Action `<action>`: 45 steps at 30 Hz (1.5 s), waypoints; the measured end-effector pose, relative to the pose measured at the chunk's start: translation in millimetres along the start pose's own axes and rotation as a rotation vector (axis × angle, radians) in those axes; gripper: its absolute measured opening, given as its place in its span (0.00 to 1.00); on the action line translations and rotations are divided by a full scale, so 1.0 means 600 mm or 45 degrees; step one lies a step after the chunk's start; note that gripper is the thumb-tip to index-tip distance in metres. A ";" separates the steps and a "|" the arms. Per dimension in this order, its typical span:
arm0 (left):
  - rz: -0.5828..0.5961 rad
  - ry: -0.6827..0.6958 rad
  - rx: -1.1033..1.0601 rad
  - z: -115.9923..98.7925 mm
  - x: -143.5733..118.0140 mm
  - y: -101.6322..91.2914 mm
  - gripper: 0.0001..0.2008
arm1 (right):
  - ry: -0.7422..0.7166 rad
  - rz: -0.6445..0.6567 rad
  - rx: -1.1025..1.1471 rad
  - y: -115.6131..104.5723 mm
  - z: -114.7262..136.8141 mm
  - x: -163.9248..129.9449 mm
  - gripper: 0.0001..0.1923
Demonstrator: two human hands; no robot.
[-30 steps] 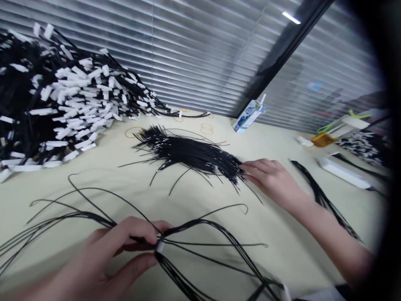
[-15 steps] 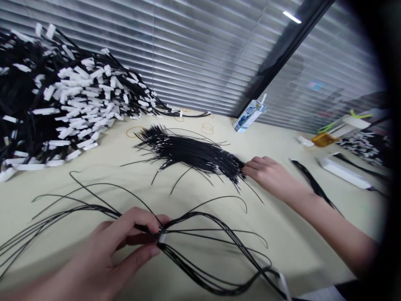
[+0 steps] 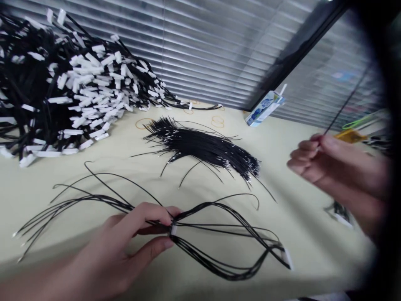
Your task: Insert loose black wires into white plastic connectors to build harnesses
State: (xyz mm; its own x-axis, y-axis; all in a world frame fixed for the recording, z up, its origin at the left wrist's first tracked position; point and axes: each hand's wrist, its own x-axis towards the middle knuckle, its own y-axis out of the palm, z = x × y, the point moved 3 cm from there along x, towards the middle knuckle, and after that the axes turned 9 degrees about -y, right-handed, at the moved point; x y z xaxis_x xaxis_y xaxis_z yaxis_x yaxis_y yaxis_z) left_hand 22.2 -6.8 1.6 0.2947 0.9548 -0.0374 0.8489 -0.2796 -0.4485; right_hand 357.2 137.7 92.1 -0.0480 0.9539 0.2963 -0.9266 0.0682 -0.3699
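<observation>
My left hand (image 3: 125, 246) pinches a small white connector (image 3: 173, 229) on the beige table (image 3: 291, 200), with thin black wires (image 3: 225, 234) fanning out from it to both sides. A second white connector (image 3: 288, 259) lies at the far end of the right loops. My right hand (image 3: 326, 165) is raised at the right and pinches a single black wire (image 3: 344, 104) that rises up and to the right. A loose bundle of cut black wires (image 3: 203, 146) lies in the middle of the table, left of my right hand.
A big heap of black wire harnesses with white connectors (image 3: 62, 88) fills the back left. A small drink carton (image 3: 265, 108) stands by the window blinds. Rubber bands (image 3: 217, 121) lie behind the bundle. Yellow and green items (image 3: 354, 131) sit blurred at the far right.
My right hand has left the end of the wire bundle and risen to the right with one black wire pinched. My left hand keeps its hold on the connector. The view shifted slightly.
</observation>
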 end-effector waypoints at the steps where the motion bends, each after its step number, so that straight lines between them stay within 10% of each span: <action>1: -0.014 0.007 -0.010 0.000 -0.001 0.000 0.16 | 0.169 0.137 0.320 0.036 0.009 -0.026 0.11; 6: -0.070 0.021 -0.035 -0.002 -0.004 0.001 0.16 | 0.176 0.788 0.699 0.179 0.076 -0.132 0.03; 12: -0.077 0.023 -0.007 -0.009 -0.004 0.000 0.17 | -0.307 0.750 0.179 0.243 0.100 -0.142 0.05; 45: -0.023 -0.087 -0.298 -0.010 -0.005 0.005 0.14 | -0.489 0.788 -0.088 0.267 0.079 -0.135 0.01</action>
State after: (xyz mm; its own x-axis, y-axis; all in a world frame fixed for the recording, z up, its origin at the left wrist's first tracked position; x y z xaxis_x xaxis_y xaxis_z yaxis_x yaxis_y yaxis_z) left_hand 26.5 -11.1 6.0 0.2550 0.9622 -0.0954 0.9346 -0.2706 -0.2309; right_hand 195.0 57.5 50.3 -0.6946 0.6545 0.2984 -0.6623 -0.4199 -0.6206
